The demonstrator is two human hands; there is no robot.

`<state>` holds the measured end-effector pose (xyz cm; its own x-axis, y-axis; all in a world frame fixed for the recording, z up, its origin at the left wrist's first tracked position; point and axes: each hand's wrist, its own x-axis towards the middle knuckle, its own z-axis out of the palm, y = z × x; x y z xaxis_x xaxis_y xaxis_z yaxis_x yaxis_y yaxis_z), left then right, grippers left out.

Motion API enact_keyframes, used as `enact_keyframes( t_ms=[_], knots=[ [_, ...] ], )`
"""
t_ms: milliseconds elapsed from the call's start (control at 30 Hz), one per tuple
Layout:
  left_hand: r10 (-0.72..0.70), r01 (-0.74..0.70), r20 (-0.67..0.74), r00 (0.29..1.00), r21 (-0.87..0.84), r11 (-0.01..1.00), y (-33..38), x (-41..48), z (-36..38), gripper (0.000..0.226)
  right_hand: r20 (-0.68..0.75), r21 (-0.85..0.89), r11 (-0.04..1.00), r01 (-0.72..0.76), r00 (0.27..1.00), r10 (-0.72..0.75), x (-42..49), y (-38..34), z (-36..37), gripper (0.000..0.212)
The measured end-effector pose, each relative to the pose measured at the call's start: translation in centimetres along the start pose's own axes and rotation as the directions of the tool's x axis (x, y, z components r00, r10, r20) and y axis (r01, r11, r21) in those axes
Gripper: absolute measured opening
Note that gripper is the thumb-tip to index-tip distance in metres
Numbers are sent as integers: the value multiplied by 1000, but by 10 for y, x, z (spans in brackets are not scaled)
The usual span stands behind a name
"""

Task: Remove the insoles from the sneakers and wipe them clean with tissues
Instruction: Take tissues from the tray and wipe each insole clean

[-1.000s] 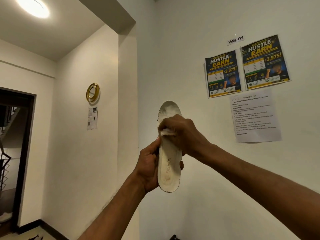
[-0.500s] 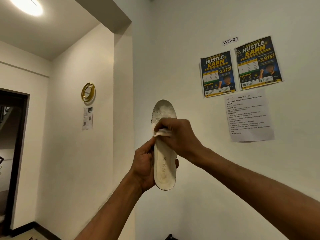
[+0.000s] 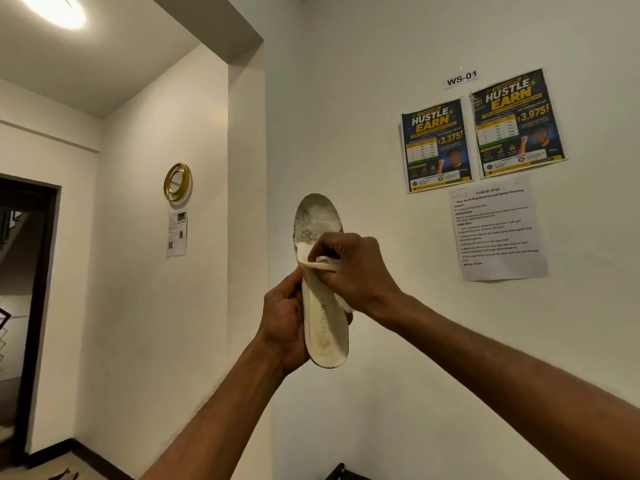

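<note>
The left hand (image 3: 284, 320) is gripping a long, off-white foam insole (image 3: 323, 327) by its lower half, thumb lying along the left edge and fingertips wrapping round behind so that they are just showing at the right edge. The insole is standing nearly upright in the air in front of the wall, heel end down and toe end up, its printed face turned toward the camera. The heel area is looking yellowed and the toe area is showing grey, mottled dirt.

The right hand (image 3: 353, 268) is closing round a crumpled white tissue (image 3: 320, 263) and pressing it against the face of the insole about midway up, just below the dirty toe patch. A fold of the tissue is sticking out to the left of the knuckles, and another scrap is peeking out under the heel of the hand at the insole's right edge. Both forearms are reaching up from the bottom of the view.

Behind the hands, a plain cream wall (image 3: 346, 98) is carrying two dark blue and yellow printed posters (image 3: 483, 133), a small white label (image 3: 461, 79) above them and a white printed instruction sheet (image 3: 498, 230) below. Further left, a round gold ring ornament (image 3: 177, 181) is hanging on the side wall above a small paper notice (image 3: 177, 233), beside a dark doorway (image 3: 20, 306).
</note>
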<state>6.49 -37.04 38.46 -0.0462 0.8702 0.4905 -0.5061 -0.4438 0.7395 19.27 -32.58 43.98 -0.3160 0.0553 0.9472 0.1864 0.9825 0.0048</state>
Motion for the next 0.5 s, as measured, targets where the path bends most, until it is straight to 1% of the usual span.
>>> enact_keyframes(
  t_ms=[100, 133, 200, 233, 333, 367, 467, 500],
  knots=[
    [45, -45, -15, 999, 13, 999, 1, 1, -2, 46, 112, 12, 998, 63, 992, -64, -8, -7, 6, 9],
    [42, -42, -13, 999, 6, 999, 1, 0, -2, 46, 105, 5, 999, 45, 993, -45, -7, -6, 5, 9],
    [19, -19, -12, 1000, -3, 1000, 1, -1, 1, 47, 46, 7, 1000, -6, 999, 6, -5, -3, 1, 10],
    [19, -19, -6, 1000, -4, 1000, 0, -1, 1, 46, 36, 20, 1000, -6, 999, 5, -6, -4, 0, 10],
    [70, -70, -5, 998, -2, 998, 1, -1, 1, 42, 117, 57, 997, 59, 991, -65, -16, -13, 4, 11],
    [73, -73, -4, 997, 0, 997, 1, -1, 2, 42, 123, 49, 997, 53, 991, -58, -16, -13, 4, 11],
    [50, -50, 4, 999, 7, 999, 3, -3, 6, 47, 28, 21, 999, -29, 999, 28, -14, -10, -2, 12],
    [47, -47, 14, 999, 3, 999, 3, -4, 7, 46, 25, 26, 999, -35, 999, 34, -16, -11, -3, 14]
  ],
)
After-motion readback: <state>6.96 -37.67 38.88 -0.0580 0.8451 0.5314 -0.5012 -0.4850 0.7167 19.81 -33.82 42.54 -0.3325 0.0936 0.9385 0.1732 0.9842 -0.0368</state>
